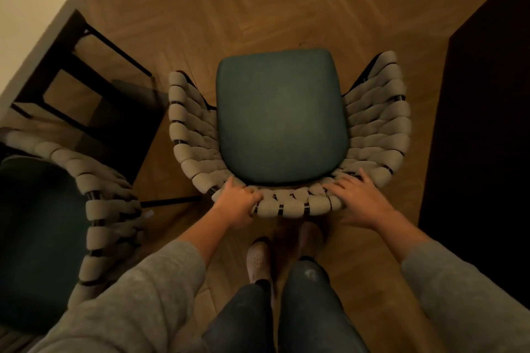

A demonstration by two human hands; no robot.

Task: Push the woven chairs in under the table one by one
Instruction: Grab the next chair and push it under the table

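1. The chair (282, 120) stands on the wood floor (258, 8), in the middle of my view, with its back rim toward me. A dark table (481, 123) runs along the right edge of the view, and the chair is not under it yet; its right arm is near the table edge but apart from it.
2. I judge the chair is of medium weight: a thin dark metal frame wrapped with thick padded cord. The frame is stiff, the cord is soft and gives a little, so it should not slip in the hand.
3. The green seat pad (281, 117) looks soft. I would not push on it. The best place to hold is the top rim of the backrest, where the frame is under the cord.
4. On this smooth floor the legs will probably slide, but they can scrape or catch, so I would push slowly and straight.
5. My left hand (238, 205) is clenched around the back rim, left of its centre, with the fingers curled over the cord.
6. My right hand (354, 199) lies flat and spread on the rim, right of the centre. It presses on the cord but does not grip it.
7. A second chair (94, 209) stands at the lower left, near the first one and untouched.
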